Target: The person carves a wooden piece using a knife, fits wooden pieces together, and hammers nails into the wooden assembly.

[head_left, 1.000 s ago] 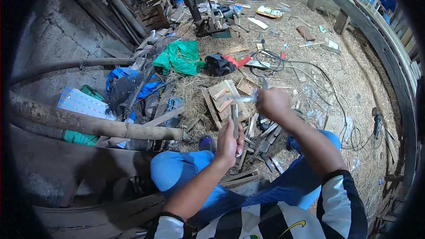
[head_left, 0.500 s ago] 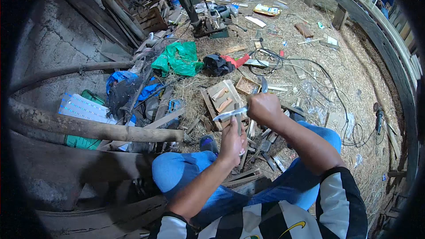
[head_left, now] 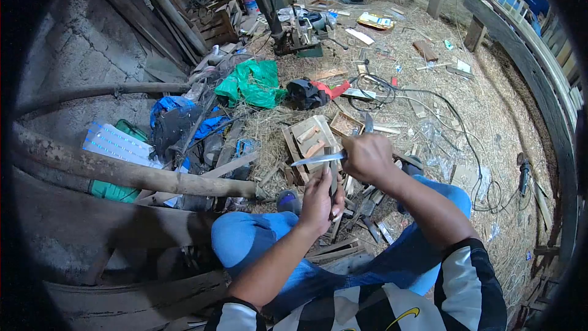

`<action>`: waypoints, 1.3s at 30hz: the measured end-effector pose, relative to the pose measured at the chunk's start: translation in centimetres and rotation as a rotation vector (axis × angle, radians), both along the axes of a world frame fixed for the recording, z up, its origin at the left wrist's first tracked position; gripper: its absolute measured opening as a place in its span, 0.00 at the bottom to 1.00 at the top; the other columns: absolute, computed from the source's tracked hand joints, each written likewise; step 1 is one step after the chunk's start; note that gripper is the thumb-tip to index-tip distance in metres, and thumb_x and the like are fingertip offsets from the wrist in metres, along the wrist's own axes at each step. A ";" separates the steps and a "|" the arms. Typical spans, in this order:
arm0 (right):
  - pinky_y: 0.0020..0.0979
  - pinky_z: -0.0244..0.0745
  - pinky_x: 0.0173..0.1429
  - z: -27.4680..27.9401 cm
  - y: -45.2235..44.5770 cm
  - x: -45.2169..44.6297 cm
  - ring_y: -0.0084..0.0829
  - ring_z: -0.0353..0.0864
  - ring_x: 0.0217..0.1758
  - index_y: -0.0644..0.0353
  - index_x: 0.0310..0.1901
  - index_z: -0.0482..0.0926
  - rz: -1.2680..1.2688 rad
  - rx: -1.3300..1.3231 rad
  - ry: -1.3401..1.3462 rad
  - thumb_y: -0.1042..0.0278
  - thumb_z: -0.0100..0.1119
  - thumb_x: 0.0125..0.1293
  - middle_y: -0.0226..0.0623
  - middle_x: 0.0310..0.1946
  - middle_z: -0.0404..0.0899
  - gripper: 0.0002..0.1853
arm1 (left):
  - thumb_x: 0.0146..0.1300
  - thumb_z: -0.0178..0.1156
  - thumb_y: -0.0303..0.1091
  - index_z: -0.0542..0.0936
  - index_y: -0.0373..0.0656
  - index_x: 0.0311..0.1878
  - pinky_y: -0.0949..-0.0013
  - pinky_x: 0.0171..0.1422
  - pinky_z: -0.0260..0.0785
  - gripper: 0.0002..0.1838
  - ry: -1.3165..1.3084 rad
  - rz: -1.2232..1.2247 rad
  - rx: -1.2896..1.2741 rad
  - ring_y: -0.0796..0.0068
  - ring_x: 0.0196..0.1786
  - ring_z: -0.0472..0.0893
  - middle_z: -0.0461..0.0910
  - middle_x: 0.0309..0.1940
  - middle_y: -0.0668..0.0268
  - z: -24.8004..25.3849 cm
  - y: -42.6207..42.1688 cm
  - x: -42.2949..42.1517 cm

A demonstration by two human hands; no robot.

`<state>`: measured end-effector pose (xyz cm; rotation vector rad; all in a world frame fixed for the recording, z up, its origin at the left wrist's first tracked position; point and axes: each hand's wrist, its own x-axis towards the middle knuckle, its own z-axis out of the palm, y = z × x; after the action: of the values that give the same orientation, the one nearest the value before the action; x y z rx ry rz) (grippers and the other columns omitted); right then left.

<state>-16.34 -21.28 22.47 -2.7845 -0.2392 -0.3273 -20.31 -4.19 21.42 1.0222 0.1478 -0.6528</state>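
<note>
My right hand (head_left: 369, 158) is closed around the handle of a knife, which the fist hides. Its bright blade (head_left: 309, 160) points left and crosses the upper part of a narrow grey bar. My left hand (head_left: 320, 201) grips this bar (head_left: 334, 168) lower down and holds it roughly upright; whether it is stone or wood I cannot tell. Just beyond my right fist a grey blade-like piece (head_left: 368, 122) sticks up; whether the hand holds it is unclear. Below both hands lies a wooden box-like piece (head_left: 300, 132) with wood offcuts on it.
A small wooden tray (head_left: 346, 124) of shavings sits ahead. Farther off lie a green plastic bag (head_left: 251, 84), a black and red tool (head_left: 309, 94) and a black cable (head_left: 450, 103). A thick pole (head_left: 135, 171) juts in from the left. Straw and scraps cover the floor.
The knife blade lies flatter across the bar, and its tip reaches a little farther left of it. Both hands keep their grip. The whole view has shifted slightly.
</note>
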 end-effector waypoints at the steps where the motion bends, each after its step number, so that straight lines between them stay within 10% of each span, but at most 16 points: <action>1: 0.50 0.76 0.30 -0.1 0.1 0.0 0.50 0.83 0.24 0.55 0.25 0.80 -0.002 -0.002 -0.002 0.62 0.61 0.52 0.47 0.19 0.79 0.07 | 0.79 0.45 0.54 0.71 0.48 0.42 0.75 0.14 0.56 0.19 0.003 -0.001 -0.011 0.80 0.12 0.63 0.68 0.18 0.69 -0.2 -0.1 0.0; 13: 0.48 0.80 0.33 -2.8 -1.3 2.0 0.49 0.87 0.28 0.58 0.26 0.83 -0.068 -0.125 0.079 0.62 0.57 0.55 0.50 0.23 0.83 0.10 | 0.79 0.41 0.58 0.70 0.50 0.41 0.75 0.12 0.50 0.21 0.148 -0.011 -0.016 0.82 0.10 0.57 0.60 0.14 0.75 -0.3 -1.2 -0.6; 18: 0.52 0.80 0.38 -3.1 -11.2 5.4 0.53 0.86 0.34 0.63 0.29 0.84 -0.532 -0.035 0.120 0.66 0.55 0.58 0.53 0.30 0.84 0.11 | 0.78 0.36 0.61 0.70 0.50 0.39 0.72 0.12 0.52 0.25 0.136 -0.044 -0.292 0.79 0.09 0.57 0.60 0.13 0.73 1.6 1.4 -1.5; 29: 0.50 0.80 0.36 -0.1 0.1 0.4 0.51 0.85 0.31 0.55 0.34 0.81 0.076 -0.016 0.179 0.62 0.61 0.55 0.48 0.25 0.83 0.08 | 0.78 0.38 0.61 0.73 0.50 0.45 0.74 0.12 0.52 0.25 0.149 -0.021 -0.132 0.80 0.10 0.58 0.62 0.16 0.73 -1.2 0.8 0.3; 39: 0.50 0.76 0.47 -3.0 -0.7 1.6 0.57 0.82 0.43 0.63 0.41 0.77 -0.195 0.366 0.141 0.58 0.63 0.58 0.56 0.36 0.83 0.17 | 0.78 0.43 0.59 0.75 0.51 0.51 0.74 0.19 0.61 0.23 0.137 0.296 0.003 0.82 0.17 0.67 0.74 0.26 0.72 -4.7 2.6 5.8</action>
<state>-14.73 -21.95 19.48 -2.4555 0.1172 -0.1948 -14.48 -1.55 16.72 0.9354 0.4120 -0.4515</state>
